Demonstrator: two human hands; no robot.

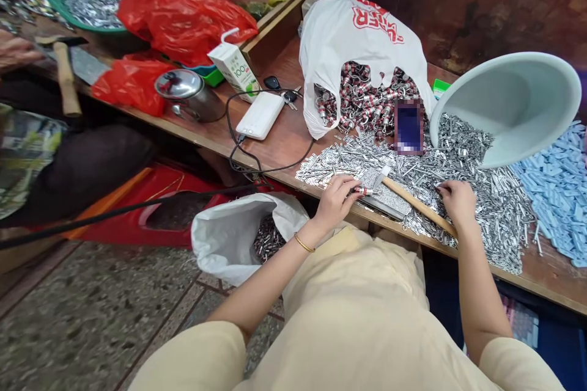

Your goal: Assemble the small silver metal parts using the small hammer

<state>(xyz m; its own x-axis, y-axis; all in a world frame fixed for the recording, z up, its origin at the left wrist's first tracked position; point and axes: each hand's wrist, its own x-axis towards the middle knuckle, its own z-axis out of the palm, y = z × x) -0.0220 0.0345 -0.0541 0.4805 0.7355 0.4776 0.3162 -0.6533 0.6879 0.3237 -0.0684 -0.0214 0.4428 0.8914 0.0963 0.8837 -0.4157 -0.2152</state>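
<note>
Over the bench's front edge, my left hand (pixel 338 200) pinches a small red-and-silver metal piece (pixel 365 191) between thumb and fingers. The piece lies level beside a speckled grey metal block (pixel 389 200). Across that block rests a hammer (pixel 418 204), its pale head near the held piece and its wooden handle slanting toward my right wrist. My right hand (pixel 459 203) is at the pile of small silver metal parts (pixel 495 220), fingertips pressed together. Something tiny and dark shows at those fingertips, too small to name.
A white plastic bag (pixel 321 43) spills red-and-silver pieces behind the block. Right of it are a tipped grey basin (pixel 527 98) and light-blue pieces (pixel 554 189). A white power bank (pixel 261 115) trails a black cable. Below hangs an open white sack (pixel 224 238). A co-worker's hand (pixel 18 52) is far left.
</note>
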